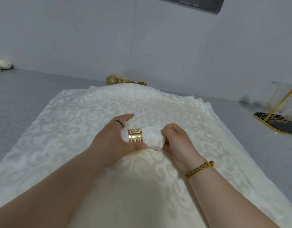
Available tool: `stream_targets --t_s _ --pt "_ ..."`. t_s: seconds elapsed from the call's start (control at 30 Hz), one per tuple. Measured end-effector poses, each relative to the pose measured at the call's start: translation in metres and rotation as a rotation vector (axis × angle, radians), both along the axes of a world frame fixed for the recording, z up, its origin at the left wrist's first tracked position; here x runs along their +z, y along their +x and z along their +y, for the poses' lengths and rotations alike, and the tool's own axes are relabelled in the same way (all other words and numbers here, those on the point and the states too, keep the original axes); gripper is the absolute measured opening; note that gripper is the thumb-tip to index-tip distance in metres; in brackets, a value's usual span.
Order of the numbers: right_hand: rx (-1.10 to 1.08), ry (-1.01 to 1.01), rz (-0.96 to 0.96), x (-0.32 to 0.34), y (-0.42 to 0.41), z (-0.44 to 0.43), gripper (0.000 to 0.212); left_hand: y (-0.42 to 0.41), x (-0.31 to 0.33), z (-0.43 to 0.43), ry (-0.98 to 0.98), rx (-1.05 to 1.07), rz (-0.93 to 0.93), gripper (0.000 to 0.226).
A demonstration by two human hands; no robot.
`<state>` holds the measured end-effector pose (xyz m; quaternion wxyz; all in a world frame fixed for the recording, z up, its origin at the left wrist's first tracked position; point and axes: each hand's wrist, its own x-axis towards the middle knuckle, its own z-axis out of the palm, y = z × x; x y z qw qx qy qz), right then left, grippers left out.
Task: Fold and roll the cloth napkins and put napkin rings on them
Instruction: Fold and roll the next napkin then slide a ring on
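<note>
At the bottom of the frame two bare forearms reach in over a stack of flat cream damask napkins [76,129], their scroll pattern glossy against a matte ground, spread on the speckled grey table [18,96]. A braided gold and green cord bracelet [199,169] circles the right wrist. Just above centre, the left hand [112,137] wraps a rolled cream cloth napkin [153,136], thumb under and fingers behind, right at the shiny gold metal napkin ring [135,135] with its cut-out key pattern. The right hand [176,142] is clenched round the right end of the rolled napkin, where a stitched hem pokes out. The ring sits round the roll; whether it is centred I cannot tell, as the left hand hides that end. The step in hand looks like seating the ring. It would go best if the right hand holds the roll tight so the layers do not spring loose while the left eases the ring along, sliding rather than twisting, since soft cloth can bunch ahead of the hard band. Farther up, past the far edge of the stack, several spare gold rings [125,81] lie by the pale wall. At the right edge stands a clear holder with gold wire trim [281,106]; at the far left edge lies a crumpled white cloth [0,65].
</note>
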<state>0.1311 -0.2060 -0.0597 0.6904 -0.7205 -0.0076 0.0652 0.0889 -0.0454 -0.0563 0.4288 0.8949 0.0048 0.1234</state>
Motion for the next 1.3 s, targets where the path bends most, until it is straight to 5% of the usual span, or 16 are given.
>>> stream_targets --t_s 0.13,0.2,0.3,0.5,0.63,0.8,0.97,1.1,1.17,1.3 --pt "0.001 0.085 0.019 0.0 0.001 0.004 0.008 0.008 -0.004 0.008 -0.73 0.177 -0.024 0.044" --pt "0.027 0.083 0.008 -0.003 0.001 0.01 0.009 0.01 -0.004 0.004 -0.822 0.203 0.019 0.045" --pt "0.047 0.055 0.008 -0.006 0.0 0.018 0.014 0.009 -0.006 -0.009 -0.611 0.167 -0.019 0.044" --pt "0.15 0.008 -0.057 -0.009 -0.004 0.015 0.042 0.011 -0.008 -0.007 -0.511 0.157 -0.061 0.034" --pt "0.393 -0.5 -0.285 0.001 -0.001 -0.008 0.052 0.007 -0.009 0.005 -0.194 -0.014 0.006 0.026" --pt "0.405 -0.568 -0.332 0.006 0.002 -0.017 0.039 -0.002 -0.004 0.018 0.135 -0.157 0.117 0.052" --pt "0.474 -0.606 -0.346 0.008 0.001 -0.018 0.052 -0.004 -0.005 0.012 0.259 -0.073 0.036 0.062" --pt "0.369 -0.974 -0.744 0.0 -0.011 0.0 0.08 -0.005 -0.005 0.008 0.3 -0.049 -0.015 0.059" --pt "0.317 -1.004 -0.914 -0.003 -0.011 0.011 0.072 -0.004 -0.006 0.008 0.298 -0.056 -0.024 0.057" --pt "0.361 -0.873 -0.84 0.005 -0.011 0.009 0.043 -0.003 -0.004 0.009 0.246 -0.087 -0.006 0.049"
